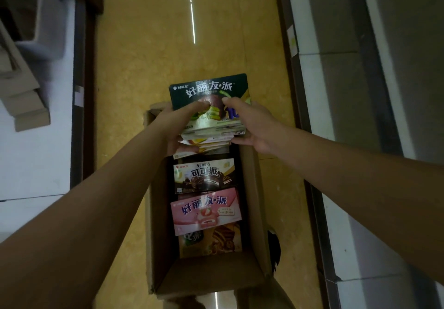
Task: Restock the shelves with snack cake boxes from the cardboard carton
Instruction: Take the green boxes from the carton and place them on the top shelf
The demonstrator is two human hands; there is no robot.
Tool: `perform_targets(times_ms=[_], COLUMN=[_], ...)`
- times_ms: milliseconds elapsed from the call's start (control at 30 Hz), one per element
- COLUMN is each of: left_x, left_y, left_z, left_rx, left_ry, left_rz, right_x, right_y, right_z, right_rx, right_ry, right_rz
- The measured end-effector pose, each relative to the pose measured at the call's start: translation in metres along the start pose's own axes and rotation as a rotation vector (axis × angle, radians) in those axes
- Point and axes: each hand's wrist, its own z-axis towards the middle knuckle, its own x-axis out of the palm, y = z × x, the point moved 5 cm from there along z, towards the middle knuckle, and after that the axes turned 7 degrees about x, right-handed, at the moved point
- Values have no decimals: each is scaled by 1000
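head view, looking down the aisle.
- carton (251, 188) sat open on the floor (144, 44) between left shelf (36, 164) and right shelf (317, 106).
- stack (211, 138) of snack cake boxes was held over the far end of the carton, green box (209, 89) on top and tilted up towards the camera. count unclear, perhaps five or six; the lower edges blurred together.
- left hand (176, 126) gripped the stack's left side, thumb lying on the green box face, fingers curled under. right hand (254, 123) mirrored it on the right side, thumb on top.
- lying flat in the carton: brown box (205, 176), pink box (206, 209), tan box (211, 240), in a row towards the near end.

handling, judged:
- boxes looked like thin glossy card: light, fairly stiff, but faces would dent under a hard squeeze.
- glossy faces were likely to slide on one another; the lower boxes were already fanned out of line. best held at both short sides with support beneath, as here, and squared up before lifting higher.

surroundings:
- flat cardboard (26, 106) lay on the left shelf and took up room there.
- carton walls stood close to the stack on both sides; a wrist could catch the rim.
- a dark object beside the carton's right wall could not be identified.
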Motion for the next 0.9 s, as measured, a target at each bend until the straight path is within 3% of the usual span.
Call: perform_targets(times_ms=[367,900], left_x=[-6,9], left_y=[-106,-287], left_z=[-111,-321], left_rx=[183,524], left_ry=[1,246], left_rz=[-17,93], right_x=[-2,-3], right_y=[65,147], right_z=[-134,-404], right_rx=[-134,-524], right_ry=[17,-292], right_rz=[78,205])
